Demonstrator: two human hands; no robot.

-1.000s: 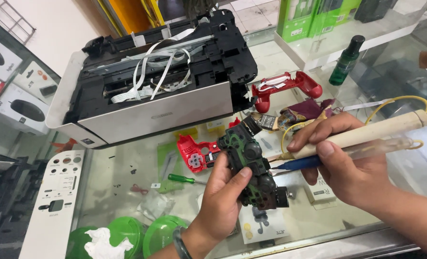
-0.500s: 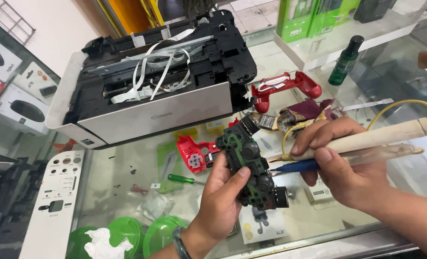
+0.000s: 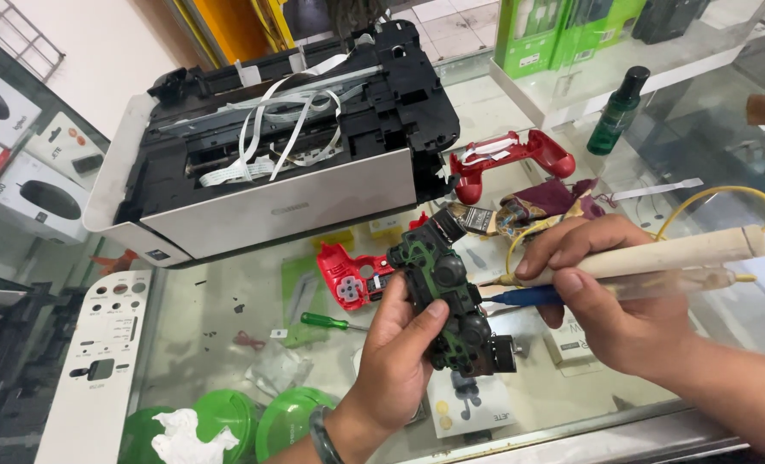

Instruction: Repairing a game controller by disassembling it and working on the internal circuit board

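Observation:
My left hand (image 3: 400, 352) grips the bare inner frame of a game controller (image 3: 441, 296), black with a green circuit layer, held upright over the glass counter. My right hand (image 3: 610, 296) holds a wooden-handled soldering iron (image 3: 670, 254) together with a clear tool that has a blue tip (image 3: 520, 296). The blue tip points at the controller frame's right side. A yellow cable (image 3: 718, 199) loops from the iron's handle.
An opened printer (image 3: 271, 155) with white ribbon cables stands behind. Red controller shells (image 3: 507, 155) (image 3: 348, 279), a green screwdriver (image 3: 327, 321), a dark green bottle (image 3: 616, 112), a white panel (image 3: 94, 361) and green lids (image 3: 292, 421) lie on the glass counter (image 3: 211, 326).
Both hands and the controller frame have shifted slightly; the grips are unchanged.

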